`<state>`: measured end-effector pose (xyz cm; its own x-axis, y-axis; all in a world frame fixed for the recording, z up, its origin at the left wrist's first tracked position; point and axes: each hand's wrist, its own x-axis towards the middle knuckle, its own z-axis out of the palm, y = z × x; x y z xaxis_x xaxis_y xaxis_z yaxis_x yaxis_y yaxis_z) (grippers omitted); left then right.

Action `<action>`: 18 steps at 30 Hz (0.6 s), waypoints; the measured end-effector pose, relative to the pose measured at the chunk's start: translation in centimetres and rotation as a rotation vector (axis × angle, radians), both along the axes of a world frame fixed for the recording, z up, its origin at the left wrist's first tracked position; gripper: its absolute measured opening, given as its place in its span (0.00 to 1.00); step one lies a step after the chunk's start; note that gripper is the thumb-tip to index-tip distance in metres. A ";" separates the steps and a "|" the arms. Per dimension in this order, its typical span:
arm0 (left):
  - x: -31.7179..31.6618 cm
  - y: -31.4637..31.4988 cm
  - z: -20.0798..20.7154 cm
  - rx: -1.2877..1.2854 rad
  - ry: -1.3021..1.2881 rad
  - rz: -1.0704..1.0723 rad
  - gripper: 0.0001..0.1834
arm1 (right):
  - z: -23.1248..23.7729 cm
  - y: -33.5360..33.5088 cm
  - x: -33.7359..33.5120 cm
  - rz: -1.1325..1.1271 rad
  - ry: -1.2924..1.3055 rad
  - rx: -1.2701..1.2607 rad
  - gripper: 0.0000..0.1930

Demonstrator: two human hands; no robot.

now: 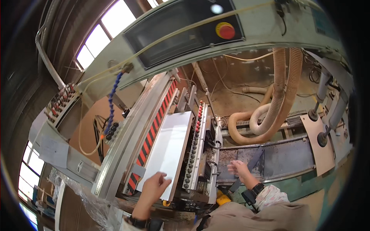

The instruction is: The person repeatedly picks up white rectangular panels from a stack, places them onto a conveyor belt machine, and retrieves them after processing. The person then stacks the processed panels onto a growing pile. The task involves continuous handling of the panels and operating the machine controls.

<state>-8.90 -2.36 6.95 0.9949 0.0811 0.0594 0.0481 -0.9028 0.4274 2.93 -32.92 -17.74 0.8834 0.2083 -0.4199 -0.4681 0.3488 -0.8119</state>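
Note:
A long white board (169,138) lies lengthwise in the machine, with its brown edge facing the row of dark and red round knobs (192,154). Over the near end of this board is my left hand (155,185), its fingers loosely bent and apart, holding nothing. Whether it touches the board I cannot tell. My right hand (239,169) is raised to the right of the knob row, above a dusty grey bed (285,158). Its fingers are stretched out and it holds nothing.
A black-and-red striped rail (154,134) runs along the board's left side. Overhead spans a pale green beam with a dark panel (173,34) and a red stop button (226,31). Ribbed hoses (285,88) hang at the right, near a brown board (318,146) under round pads.

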 end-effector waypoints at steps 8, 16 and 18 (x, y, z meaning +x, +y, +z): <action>10.8 2.8 -9.4 0.392 0.019 0.001 0.17 | -2.5 -4.2 -1.5 -0.060 0.069 0.102 0.13; 12.9 2.7 -9.1 0.393 0.151 -0.020 0.18 | -4.6 -3.4 -1.1 0.029 0.200 0.088 0.14; 13.1 2.6 -8.4 0.381 0.204 -0.023 0.18 | -5.0 -1.5 -1.0 0.120 0.212 0.082 0.15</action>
